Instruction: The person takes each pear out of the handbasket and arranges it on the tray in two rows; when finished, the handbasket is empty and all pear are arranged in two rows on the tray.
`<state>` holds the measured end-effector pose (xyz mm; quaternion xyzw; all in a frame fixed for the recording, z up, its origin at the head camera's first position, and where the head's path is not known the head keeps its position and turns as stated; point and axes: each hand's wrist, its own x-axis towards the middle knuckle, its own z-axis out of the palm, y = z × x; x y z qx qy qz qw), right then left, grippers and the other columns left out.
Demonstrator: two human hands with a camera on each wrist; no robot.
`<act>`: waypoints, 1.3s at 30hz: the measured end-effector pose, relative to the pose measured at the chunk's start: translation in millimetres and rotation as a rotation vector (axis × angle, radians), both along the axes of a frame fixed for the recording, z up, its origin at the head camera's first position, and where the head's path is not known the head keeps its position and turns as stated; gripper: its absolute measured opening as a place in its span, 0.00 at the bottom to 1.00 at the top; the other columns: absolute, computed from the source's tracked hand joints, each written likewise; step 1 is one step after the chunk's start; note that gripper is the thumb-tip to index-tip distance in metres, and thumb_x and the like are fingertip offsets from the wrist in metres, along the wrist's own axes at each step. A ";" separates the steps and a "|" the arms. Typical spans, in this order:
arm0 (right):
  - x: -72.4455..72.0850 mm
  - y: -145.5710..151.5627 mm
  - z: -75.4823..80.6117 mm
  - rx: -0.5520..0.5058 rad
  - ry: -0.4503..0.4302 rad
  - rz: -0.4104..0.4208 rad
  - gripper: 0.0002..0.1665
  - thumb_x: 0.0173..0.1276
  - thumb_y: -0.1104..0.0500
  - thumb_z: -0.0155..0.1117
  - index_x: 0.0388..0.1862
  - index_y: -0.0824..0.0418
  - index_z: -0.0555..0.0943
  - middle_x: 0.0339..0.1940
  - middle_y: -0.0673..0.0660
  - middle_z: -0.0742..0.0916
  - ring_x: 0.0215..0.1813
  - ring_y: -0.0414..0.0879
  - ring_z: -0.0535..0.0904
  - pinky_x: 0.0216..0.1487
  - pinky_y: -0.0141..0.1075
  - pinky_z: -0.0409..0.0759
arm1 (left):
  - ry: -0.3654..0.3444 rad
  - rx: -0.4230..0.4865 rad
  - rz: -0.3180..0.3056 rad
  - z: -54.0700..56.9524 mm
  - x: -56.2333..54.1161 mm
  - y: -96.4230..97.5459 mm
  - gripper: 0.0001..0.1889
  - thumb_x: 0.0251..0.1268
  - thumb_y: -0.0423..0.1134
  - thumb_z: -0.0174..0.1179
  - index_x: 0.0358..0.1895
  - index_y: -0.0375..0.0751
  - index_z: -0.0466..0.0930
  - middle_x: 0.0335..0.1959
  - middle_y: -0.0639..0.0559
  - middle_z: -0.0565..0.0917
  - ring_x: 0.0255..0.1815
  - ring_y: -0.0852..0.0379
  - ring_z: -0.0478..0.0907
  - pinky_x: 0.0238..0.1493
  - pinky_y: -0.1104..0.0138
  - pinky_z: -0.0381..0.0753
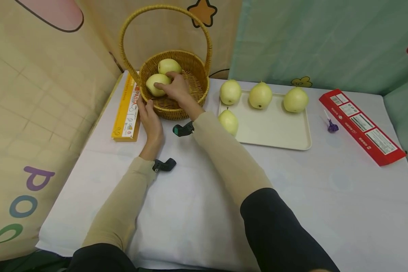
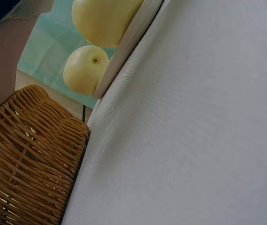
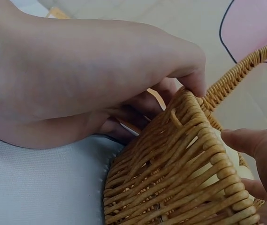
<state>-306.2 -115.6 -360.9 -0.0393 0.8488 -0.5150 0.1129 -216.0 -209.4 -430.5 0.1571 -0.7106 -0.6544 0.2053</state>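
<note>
A round wicker basket [image 1: 171, 113] with a tall arched handle stands at the back of the table. Inside it lie two pale yellow-green pears, a far pear [image 1: 169, 65] and a near pear [image 1: 153, 84]. My right hand [image 1: 178, 88] reaches over the rim and holds the near pear between thumb and fingers. On the basket's left side, my left hand [image 1: 152, 124] grips the wall; in the right wrist view its thumb [image 3: 196, 82] presses on the rim while the fingers lie along the outside. The left wrist view shows the woven wall [image 2: 34, 154] close up.
Right of the basket, a cream tray [image 1: 275, 138] bears several pears [image 1: 260, 95]. A yellow pasta box [image 1: 125, 113] lies left of the basket. Further right are a purple-wrapped lollipop [image 1: 332, 126] and a long red box [image 1: 363, 126]. Curtains hang behind the table.
</note>
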 end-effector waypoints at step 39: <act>1.4 -9.1 1.6 0.245 0.138 0.089 0.52 0.58 0.38 0.81 0.78 0.55 0.73 0.72 0.55 0.80 0.71 0.49 0.73 0.66 0.34 0.76 | 0.035 0.013 0.020 0.4 0.4 -3.0 0.29 0.85 0.49 0.39 0.85 0.55 0.55 0.84 0.63 0.59 0.80 0.74 0.56 0.77 0.81 0.54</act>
